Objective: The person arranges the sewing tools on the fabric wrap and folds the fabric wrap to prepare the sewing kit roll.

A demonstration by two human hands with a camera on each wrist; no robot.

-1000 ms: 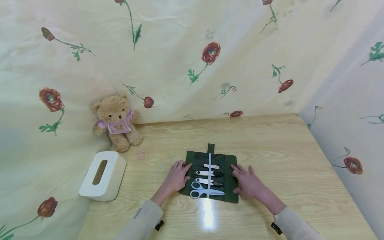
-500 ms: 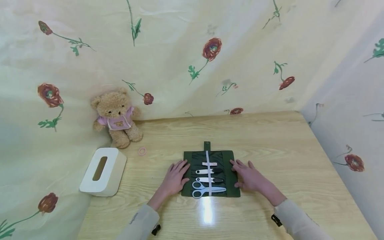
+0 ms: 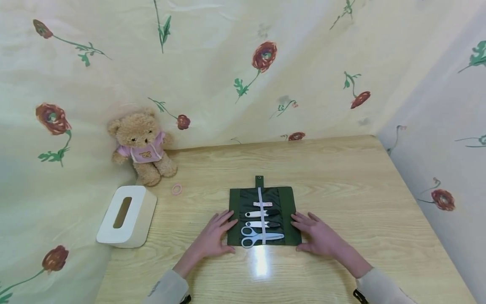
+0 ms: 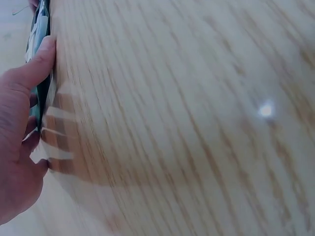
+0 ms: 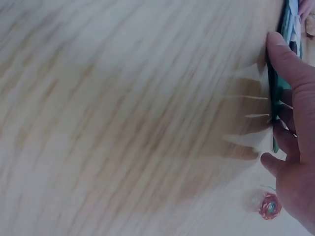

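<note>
A dark green fabric tool roll [image 3: 287, 198] lies unfolded on the wooden table, its snap tab pointing away. Under a pale elastic strap sit light blue scissors [image 3: 248, 242], two small white-handled tools with dark tips [image 3: 253, 224] and a small pink-and-white patterned piece [image 3: 267, 204]. My left hand [image 3: 213, 237] touches the roll's left edge with spread fingers, thumb at the near corner. On the opposite edge, my right hand [image 3: 316, 235] rests its fingertips, thumb at the near right corner. Both wrist views show the thumbs along the roll's edge, the left hand [image 4: 22, 123] and right hand [image 5: 298, 113].
A white tissue box [image 3: 130, 215] stands at the left of the table [image 3: 341, 177]. Behind it a teddy bear [image 3: 146, 154] in a pink hoodie leans against the flowered cloth backdrop [image 3: 212, 84]. A pink ring [image 3: 176, 189] lies near the bear's feet.
The roll now lies straighter and flatter. My left hand has slid toward its near left corner, and my right hand has shifted slightly nearer along the right edge. The head view has tilted slightly.
</note>
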